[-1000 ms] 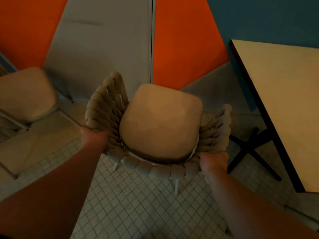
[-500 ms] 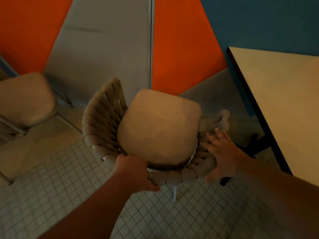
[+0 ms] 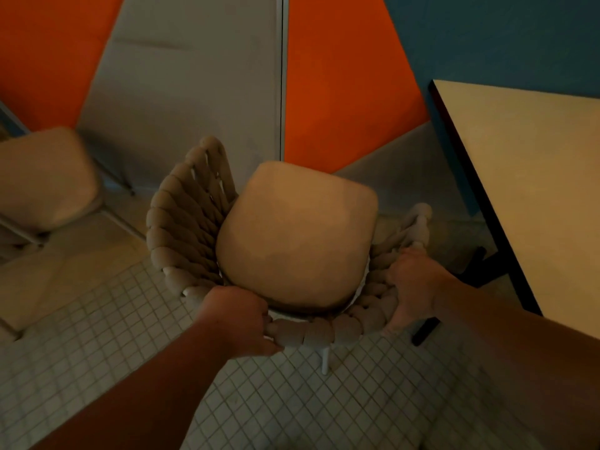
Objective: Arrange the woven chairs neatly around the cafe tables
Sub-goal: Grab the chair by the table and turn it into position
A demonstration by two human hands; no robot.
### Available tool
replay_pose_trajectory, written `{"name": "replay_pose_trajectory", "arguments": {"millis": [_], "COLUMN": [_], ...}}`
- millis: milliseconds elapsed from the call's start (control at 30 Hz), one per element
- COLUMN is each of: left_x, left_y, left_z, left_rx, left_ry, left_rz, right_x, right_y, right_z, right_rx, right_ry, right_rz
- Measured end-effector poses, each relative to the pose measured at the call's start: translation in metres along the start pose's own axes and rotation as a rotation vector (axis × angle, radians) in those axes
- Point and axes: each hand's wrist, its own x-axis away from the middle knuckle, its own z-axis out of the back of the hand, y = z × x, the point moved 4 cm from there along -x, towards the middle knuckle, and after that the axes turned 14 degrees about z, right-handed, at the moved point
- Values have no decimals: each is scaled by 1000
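My left hand (image 3: 238, 319) and right hand (image 3: 410, 287) grip the woven chair (image 3: 194, 222) by its back. It faces the wall, beside the table (image 3: 532, 190); I judge turning and tucking remain.

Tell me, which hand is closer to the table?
Right. The right hand grips the woven chair on the side facing the table, just short of its dark edge. The left hand holds the chair's back rim, further from the table.

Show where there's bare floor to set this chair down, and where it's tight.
Free: tiled floor between the held chair and the second chair, and the strip along the wall ahead. Tight: on the right, where the right hand sits close to the table edge and its dark base.
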Motion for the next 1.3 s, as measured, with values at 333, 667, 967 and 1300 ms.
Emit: {"name": "replay_pose_trajectory", "arguments": {"millis": [333, 667, 967, 1300], "left_x": [-6, -15, -30, -28], "left_y": [-65, -121, -168, -187], "left_z": [-1, 5, -5, 5], "left_rx": [-128, -214, -293, -448], "left_ry": [-79, 21, -16, 1], "left_rz": [-36, -118, -87, 215], "right_x": [-19, -32, -37, -56], "right_y": [-58, -123, -176, -199], "right_z": [-14, 0, 29, 51], "right_rx": [-196, -362, -549, -566], "right_ry": [188, 383, 386, 278], "right_rz": [-55, -223, -238, -205]}}
